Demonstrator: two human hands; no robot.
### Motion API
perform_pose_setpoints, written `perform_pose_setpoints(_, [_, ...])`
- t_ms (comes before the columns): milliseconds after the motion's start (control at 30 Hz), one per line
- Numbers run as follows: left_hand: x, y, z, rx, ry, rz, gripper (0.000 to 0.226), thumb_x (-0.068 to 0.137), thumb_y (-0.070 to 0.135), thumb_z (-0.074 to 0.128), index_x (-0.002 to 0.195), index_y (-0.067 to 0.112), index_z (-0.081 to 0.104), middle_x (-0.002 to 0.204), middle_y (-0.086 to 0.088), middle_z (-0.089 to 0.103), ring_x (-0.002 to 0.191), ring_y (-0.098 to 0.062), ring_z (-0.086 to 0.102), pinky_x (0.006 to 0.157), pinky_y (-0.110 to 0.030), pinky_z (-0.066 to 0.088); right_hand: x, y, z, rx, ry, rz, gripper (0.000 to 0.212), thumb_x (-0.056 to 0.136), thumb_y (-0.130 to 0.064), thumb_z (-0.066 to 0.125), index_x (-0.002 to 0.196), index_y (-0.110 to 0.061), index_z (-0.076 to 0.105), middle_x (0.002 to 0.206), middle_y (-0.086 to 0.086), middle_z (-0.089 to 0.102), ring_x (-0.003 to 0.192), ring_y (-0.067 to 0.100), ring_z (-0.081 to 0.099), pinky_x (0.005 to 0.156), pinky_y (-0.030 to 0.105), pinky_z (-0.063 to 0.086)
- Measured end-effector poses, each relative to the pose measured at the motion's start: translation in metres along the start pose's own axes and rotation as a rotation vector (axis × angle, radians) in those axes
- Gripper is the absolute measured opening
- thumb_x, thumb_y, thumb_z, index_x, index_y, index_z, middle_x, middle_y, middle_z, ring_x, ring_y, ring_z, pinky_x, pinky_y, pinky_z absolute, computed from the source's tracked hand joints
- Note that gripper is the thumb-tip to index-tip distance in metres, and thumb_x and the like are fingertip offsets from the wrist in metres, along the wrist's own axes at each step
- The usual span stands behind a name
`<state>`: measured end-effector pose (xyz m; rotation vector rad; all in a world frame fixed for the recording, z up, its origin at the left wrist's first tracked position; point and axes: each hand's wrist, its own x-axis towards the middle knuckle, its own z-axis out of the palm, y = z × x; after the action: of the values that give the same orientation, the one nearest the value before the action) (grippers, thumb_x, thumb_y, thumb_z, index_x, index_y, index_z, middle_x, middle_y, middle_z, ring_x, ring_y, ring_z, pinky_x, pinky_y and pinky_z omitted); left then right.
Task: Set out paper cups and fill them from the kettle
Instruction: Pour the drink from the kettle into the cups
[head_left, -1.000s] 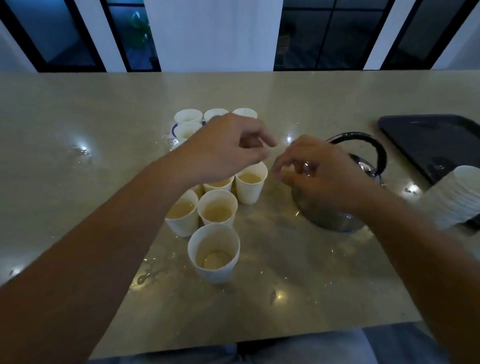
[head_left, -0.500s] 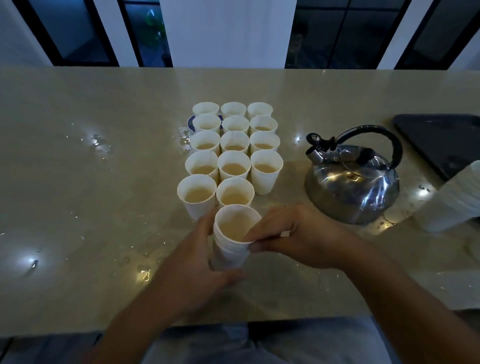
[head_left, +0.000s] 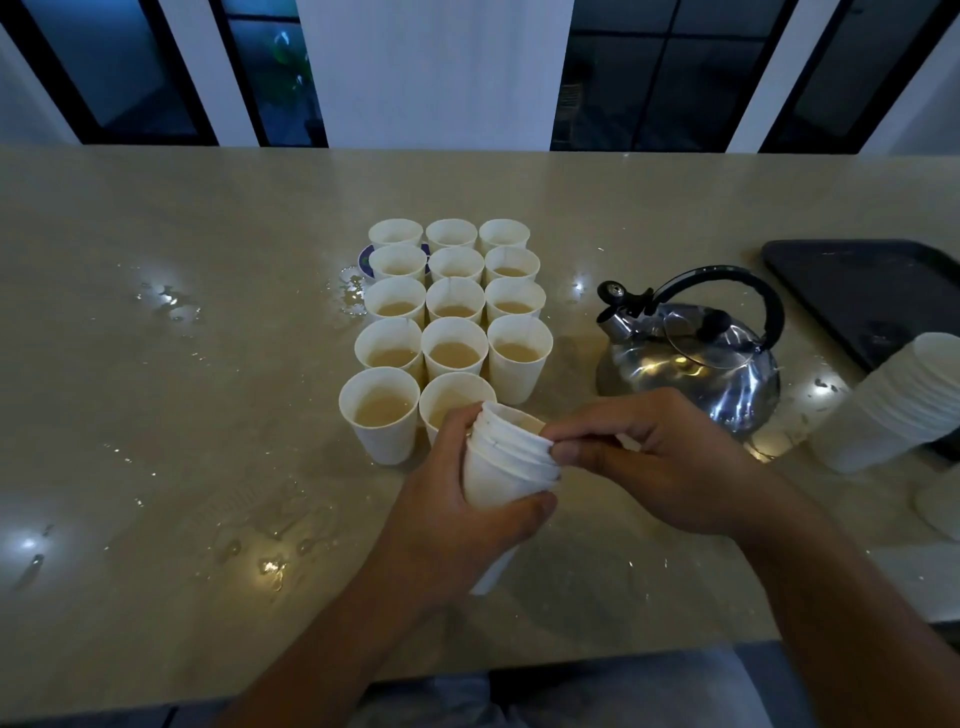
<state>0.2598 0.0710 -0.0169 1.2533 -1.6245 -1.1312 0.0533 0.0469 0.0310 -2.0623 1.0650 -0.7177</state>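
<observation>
Fingers (head_left: 566, 457) now pinching rims (stack (head_left: 506, 467) lifted)

No text, number or brand can be read anywhere; the blue-rimmed round thing (head_left: 365, 258) under the far cups, upper middle of the frame, shows nothing legible.

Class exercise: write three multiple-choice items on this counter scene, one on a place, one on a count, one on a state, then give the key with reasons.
1. The kettle stands where, relative to the set-out cups?
A. on their right
B. on their left
C. among them

2. How many cups are in the farthest row?
A. one
B. three
C. six

3. What is the left hand doing?
A. lying flat
B. lifting the kettle
C. gripping nested cups

Key: A, the kettle sits right of the block; B, three rims side by side; C, its fingers wrap the stack while the right hand pinches the top rim.
</observation>
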Motion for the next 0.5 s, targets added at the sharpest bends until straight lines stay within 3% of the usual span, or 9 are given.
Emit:
perform_pose_setpoints(100, [0.001,-0.001,0.003,-0.048,-0.009,-0.022,0.066,0.074,0.033,0.085,0.121,0.048,0.041,0.105,0.030,0.057,0.096,0.004,0.061,0.065,-0.014,0.053,0.004,0.003,-0.001,-0.036,0.063,-0.042,0.020,0.093,-0.025,0.063,0.107,-0.037,0.069,0.096,-0.030,0.069,0.093,-0.004,0.066,0.078,0.010,0.048])
perform_pose_setpoints(200, [-0.004,-0.006,0.001,-0.042,-0.038,-0.031,0.066,0.070,0.035,0.086,0.118,0.051,0.042,0.106,0.028,0.059,0.094,0.002,0.062,0.067,-0.019,0.055,0.005,0.000,-0.013,-0.006,0.306,-0.041,0.032,0.092,-0.014,0.065,0.094,-0.046,0.069,0.081,-0.033,0.066,0.077,-0.009,0.062,0.069,0.005,0.043])
perform_pose_setpoints(233, [-0.007,-0.009,-0.001,-0.040,-0.048,-0.030,0.068,0.068,0.036,0.086,0.118,0.051,0.043,0.107,0.026,0.060,0.095,0.000,0.063,0.069,-0.022,0.056,0.005,-0.001,-0.019,-0.017,0.407,-0.040,0.032,0.091,-0.019,0.067,0.091,-0.051,0.070,0.080,-0.030,0.067,0.074,-0.005,0.062,0.068,0.009,0.046])
perform_pose_setpoints(300, [-0.014,-0.014,-0.004,-0.033,-0.055,-0.017,0.073,0.064,0.031,0.088,0.119,0.049,0.043,0.109,0.022,0.061,0.097,-0.003,0.063,0.074,-0.028,0.057,0.005,-0.001,-0.031,-0.054,0.545,-0.013,0.019,0.086,-0.041,0.067,0.095,-0.058,0.069,0.085,-0.023,0.069,0.078,0.009,0.065,0.072,0.031,0.056])
perform_pose_setpoints(367, [-0.019,-0.019,-0.007,0.022,-0.039,0.025,0.081,0.062,0.027,0.093,0.119,0.052,0.041,0.113,0.023,0.058,0.104,-0.002,0.060,0.080,-0.026,0.056,0.003,0.005,-0.038,-0.053,0.563,0.027,0.017,0.083,-0.047,0.072,0.100,-0.050,0.072,0.088,-0.018,0.071,0.083,0.018,0.067,0.074,0.045,0.058])
perform_pose_setpoints(500, [-0.020,-0.025,-0.011,0.152,-0.027,0.099,0.088,0.060,0.036,0.093,0.121,0.059,0.035,0.120,0.032,0.053,0.113,0.004,0.054,0.085,-0.009,0.047,0.009,0.030,-0.028,-0.297,0.363,0.062,0.023,0.084,-0.022,0.075,0.100,-0.037,0.068,0.090,-0.026,0.065,0.086,0.001,0.061,0.078,0.018,0.051])
